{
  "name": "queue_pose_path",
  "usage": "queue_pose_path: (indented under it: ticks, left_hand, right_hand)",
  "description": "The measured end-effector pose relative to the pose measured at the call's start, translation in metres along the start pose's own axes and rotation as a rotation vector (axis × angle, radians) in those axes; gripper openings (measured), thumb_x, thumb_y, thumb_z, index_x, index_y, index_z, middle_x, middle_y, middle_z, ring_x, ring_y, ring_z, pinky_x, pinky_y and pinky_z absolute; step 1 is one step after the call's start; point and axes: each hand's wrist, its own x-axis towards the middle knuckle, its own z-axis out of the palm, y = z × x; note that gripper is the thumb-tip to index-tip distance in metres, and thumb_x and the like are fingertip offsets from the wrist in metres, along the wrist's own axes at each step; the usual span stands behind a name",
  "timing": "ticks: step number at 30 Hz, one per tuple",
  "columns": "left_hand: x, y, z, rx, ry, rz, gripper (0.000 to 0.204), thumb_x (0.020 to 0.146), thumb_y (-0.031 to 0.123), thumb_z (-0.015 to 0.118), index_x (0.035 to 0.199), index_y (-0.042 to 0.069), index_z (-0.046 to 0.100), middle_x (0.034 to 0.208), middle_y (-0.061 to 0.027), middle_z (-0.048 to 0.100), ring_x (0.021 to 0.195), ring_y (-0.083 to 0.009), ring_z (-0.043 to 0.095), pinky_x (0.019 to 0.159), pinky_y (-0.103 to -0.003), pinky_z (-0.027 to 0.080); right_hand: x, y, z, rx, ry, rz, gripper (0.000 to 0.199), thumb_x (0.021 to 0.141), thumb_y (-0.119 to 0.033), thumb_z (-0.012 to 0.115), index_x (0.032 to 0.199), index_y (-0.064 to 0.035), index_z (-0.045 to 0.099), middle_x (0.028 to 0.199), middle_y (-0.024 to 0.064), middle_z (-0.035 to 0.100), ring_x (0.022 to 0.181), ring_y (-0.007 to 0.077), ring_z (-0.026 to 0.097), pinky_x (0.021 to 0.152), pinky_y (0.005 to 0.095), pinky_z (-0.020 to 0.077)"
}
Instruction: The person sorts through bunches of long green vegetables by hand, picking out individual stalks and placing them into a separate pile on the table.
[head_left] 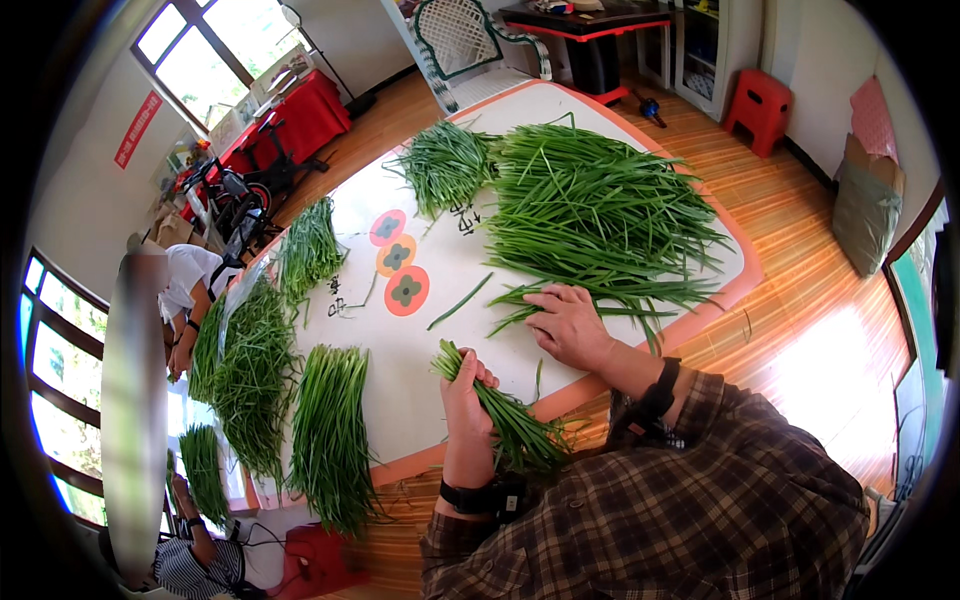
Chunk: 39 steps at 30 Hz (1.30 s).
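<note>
Observed from the room: a person in a plaid shirt works at a white, orange-edged bench with garlic chives. The left hand has its grip closed around a bundle of chives, fingers wrapped and thumb laid along the stems. This bundle is held at the near edge of the bench, pale stem ends pointing up and away, leaf tips drooping toward the shirt. The right hand rests at the near fringe of the large chive pile, its fingers partly curled; whether they pinch any leaves I cannot make out. One stray stalk lies alone beside the pile. A neat sheaf lies to the left, stem ends roughly level.

Assessment: the step in hand appears to be gathering leaves into the held bundle. Good practice would be to draw a few stalks at a time by their stem ends, match those ends to the bundle's, and tap them level. The left grip should be firm enough to prevent slipping, yet light enough not to bruise. Drooping tips deserve support, as they could snag or bend against the bench edge.
</note>
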Motion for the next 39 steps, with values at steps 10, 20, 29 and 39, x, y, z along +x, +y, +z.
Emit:
queue_pose_path:
  ticks: [10,20,29,39]
  left_hand:
    - [0.007,-0.005,0.0,0.006,-0.005,-0.013,0.015,0.086,0.011,0.056,0.098,0.005,0.05,0.064,0.0007,0.042,0.054,-0.0098,0.041,0.052,-0.026,0.038]
    - [0.01,-0.013,0.014,-0.005,-0.05,-0.007,0.022,0.087,0.016,0.057,0.104,0.003,0.049,0.061,0.0004,0.04,0.054,-0.0105,0.041,0.052,-0.025,0.038]
    - [0.002,0.008,0.006,0.029,0.044,0.164,0.02,0.09,0.021,0.053,0.094,0.003,0.049,0.066,-0.0012,0.044,0.058,-0.0123,0.042,0.059,-0.026,0.04]
    - [-0.048,0.105,-0.026,-0.017,-0.1,0.638,0.017,0.094,0.026,0.045,0.086,0.011,0.046,0.064,0.0025,0.037,0.053,-0.008,0.038,0.056,-0.024,0.039]
  right_hand:
    - [0.004,-0.003,-0.01,0.186,-0.01,-0.129,0.044,0.069,-0.018,0.063,0.111,-0.0082,0.056,0.119,0.0035,0.053,0.106,0.0265,0.046,0.091,0.0399,0.0359]
    - [0.004,-0.006,-0.01,0.268,-0.172,-0.281,0.04,0.071,-0.023,0.063,0.109,-0.0096,0.058,0.121,0.0021,0.052,0.109,0.0249,0.045,0.092,0.0386,0.0355]
    - [0.001,-0.002,0.0,0.105,-0.113,-0.14,0.027,0.072,-0.017,0.062,0.098,-0.0099,0.062,0.113,0.0007,0.056,0.108,0.0231,0.046,0.091,0.0392,0.0341]
    - [0.0,0.004,0.002,0.029,0.057,0.081,0.032,0.07,-0.01,0.058,0.102,-0.0048,0.058,0.116,0.01,0.051,0.109,0.0292,0.043,0.09,0.0423,0.0343]
